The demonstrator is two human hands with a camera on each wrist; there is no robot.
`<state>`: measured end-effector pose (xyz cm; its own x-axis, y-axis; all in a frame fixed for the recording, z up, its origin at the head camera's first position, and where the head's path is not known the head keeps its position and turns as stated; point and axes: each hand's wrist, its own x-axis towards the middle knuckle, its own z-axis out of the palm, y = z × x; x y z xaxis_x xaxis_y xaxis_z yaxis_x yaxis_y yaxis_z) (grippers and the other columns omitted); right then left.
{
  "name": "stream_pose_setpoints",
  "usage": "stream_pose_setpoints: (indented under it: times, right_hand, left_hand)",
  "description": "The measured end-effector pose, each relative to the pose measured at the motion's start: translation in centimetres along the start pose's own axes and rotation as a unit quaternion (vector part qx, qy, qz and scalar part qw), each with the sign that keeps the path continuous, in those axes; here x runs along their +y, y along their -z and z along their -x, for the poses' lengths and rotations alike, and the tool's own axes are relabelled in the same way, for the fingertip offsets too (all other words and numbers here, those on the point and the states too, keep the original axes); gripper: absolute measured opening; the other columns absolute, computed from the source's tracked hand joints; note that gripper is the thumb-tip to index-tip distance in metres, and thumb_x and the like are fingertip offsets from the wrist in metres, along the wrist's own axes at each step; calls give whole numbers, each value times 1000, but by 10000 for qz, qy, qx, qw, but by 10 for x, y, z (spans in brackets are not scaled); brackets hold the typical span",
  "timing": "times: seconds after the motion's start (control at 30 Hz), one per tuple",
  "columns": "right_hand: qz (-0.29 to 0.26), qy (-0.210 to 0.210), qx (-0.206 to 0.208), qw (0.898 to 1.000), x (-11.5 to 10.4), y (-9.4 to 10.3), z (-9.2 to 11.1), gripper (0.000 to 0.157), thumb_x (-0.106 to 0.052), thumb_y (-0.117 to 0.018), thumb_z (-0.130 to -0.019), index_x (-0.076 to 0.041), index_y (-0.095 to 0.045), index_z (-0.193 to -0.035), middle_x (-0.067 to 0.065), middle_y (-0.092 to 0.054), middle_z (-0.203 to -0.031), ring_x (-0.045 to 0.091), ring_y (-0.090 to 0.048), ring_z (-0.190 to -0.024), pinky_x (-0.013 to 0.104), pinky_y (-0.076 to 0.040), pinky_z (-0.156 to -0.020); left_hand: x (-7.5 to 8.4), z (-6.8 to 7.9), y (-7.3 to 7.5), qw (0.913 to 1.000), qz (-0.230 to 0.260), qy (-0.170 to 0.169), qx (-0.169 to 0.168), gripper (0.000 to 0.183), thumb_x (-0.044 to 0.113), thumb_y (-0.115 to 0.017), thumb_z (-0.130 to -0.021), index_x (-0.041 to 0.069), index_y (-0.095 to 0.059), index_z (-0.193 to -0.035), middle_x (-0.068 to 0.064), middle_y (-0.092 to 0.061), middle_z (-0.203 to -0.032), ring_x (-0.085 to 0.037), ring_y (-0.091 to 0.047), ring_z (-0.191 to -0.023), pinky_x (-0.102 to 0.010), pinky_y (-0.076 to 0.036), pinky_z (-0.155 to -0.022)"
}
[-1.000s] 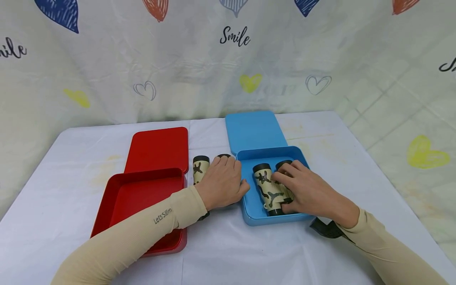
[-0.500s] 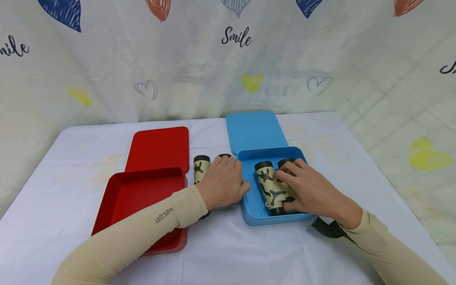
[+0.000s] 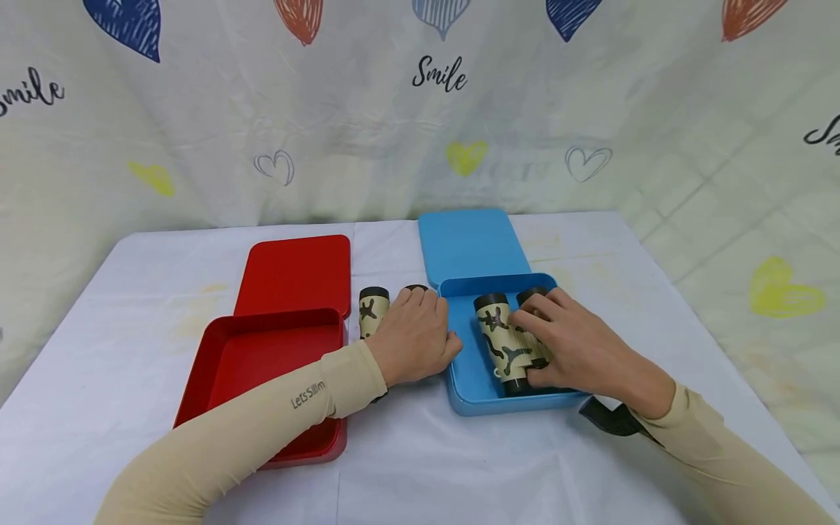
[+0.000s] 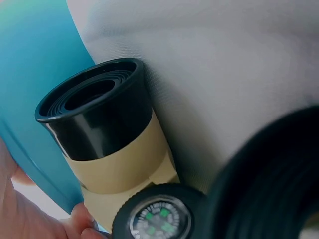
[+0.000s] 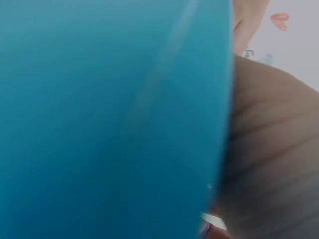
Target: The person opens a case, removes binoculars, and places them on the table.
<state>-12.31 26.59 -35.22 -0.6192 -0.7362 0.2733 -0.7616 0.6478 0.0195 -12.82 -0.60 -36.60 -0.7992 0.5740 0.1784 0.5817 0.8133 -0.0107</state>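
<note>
Between two boxes, my left hand (image 3: 416, 339) grips camouflage binoculars (image 3: 372, 312) from above and covers most of them. The left wrist view shows their black eyepiece (image 4: 92, 114), a tan barrel and a small compass (image 4: 159, 221) on the bridge. Inside the blue box (image 3: 469, 407), a second pair of camouflage binoculars (image 3: 500, 339) lies lengthwise, with my right hand (image 3: 574, 346) holding its right barrel. Those right fingers curl over the top, while the thumb sits near the lower end. A blurred blue wall (image 5: 109, 119) fills most of the right wrist view.
On the left stands an open red box (image 3: 262, 364), partly under my left forearm. A red lid (image 3: 295, 273) lies behind it, and a blue lid (image 3: 472, 244) behind the blue box. White cloth (image 3: 420, 474) covers the table; a printed curtain (image 3: 354, 124) hangs behind.
The binoculars in the blue box have shifted slightly rightward and toward the far wall, along with my right hand. My left hand keeps its grip in nearly the same place.
</note>
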Motion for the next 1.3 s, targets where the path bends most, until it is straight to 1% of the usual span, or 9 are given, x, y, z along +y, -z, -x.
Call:
stream_pose_setpoints:
  times: [0.13, 0.27, 0.33, 0.53, 0.77, 1.13, 1.3]
  right_hand:
    - [20, 6, 50, 10000, 1, 3, 0, 68, -30, -96, -58, -15, -65, -118, 4, -63, -109, 23, -50, -99, 38, -48, -76]
    - [76, 16, 128, 9999, 2, 8, 0, 67, -29, -95, -57, -15, -66, -116, 4, -64, -109, 22, -50, -97, 37, -48, -75]
    - [108, 15, 171, 9998, 2, 10, 0, 67, -29, -95, -57, -15, -66, -116, 4, -64, -108, 22, -49, -95, 37, -47, -74]
    - [147, 0, 224, 9996, 4, 17, 3, 67, -28, -95, -56, -15, -66, -116, 4, -64, -106, 20, -48, -93, 35, -45, -71]
    - [217, -72, 212, 9995, 7, 25, 6, 68, -27, -95, -56, -15, -66, -117, 4, -63, -107, 20, -47, -93, 35, -44, -71]
    - [292, -261, 99, 9992, 10, 40, 9, 68, -26, -94, -58, -14, -67, -119, 6, -64, -111, 23, -48, -97, 37, -47, -72]
    - [318, -397, 60, 9987, 11, 47, 10, 66, -25, -92, -58, -14, -67, -118, 7, -65, -111, 24, -49, -98, 38, -49, -72]
  left_hand:
    - [0, 0, 1, 9999, -97, 19, -75, 23, 28, -53, -97, 8, -54, -84, -8, -56, -79, -21, -55, -80, -34, -42, -76]
    - [0, 0, 2, 9995, -188, 34, -234, 25, 30, -51, -99, 8, -55, -87, -8, -57, -83, -21, -56, -83, -34, -43, -78]
    - [1, 0, 2, 9994, -222, 34, -261, 25, 31, -50, -99, 8, -55, -88, -8, -58, -83, -21, -56, -84, -34, -44, -79]
    - [3, 0, 3, 9994, -283, 20, -210, 27, 32, -51, -99, 8, -56, -88, -8, -58, -82, -21, -56, -84, -34, -43, -78]
    - [4, -1, 4, 9986, -409, -4, -322, 29, 33, -46, -101, 8, -55, -89, -7, -57, -83, -21, -55, -85, -34, -43, -79]
    - [5, 1, 5, 9985, -378, -1, -387, 28, 32, -45, -102, 8, -54, -89, -7, -55, -84, -20, -54, -85, -34, -42, -80]
    - [6, 2, 5, 9986, -376, -5, -360, 29, 32, -44, -102, 8, -53, -88, -7, -54, -83, -20, -54, -86, -34, -42, -80]
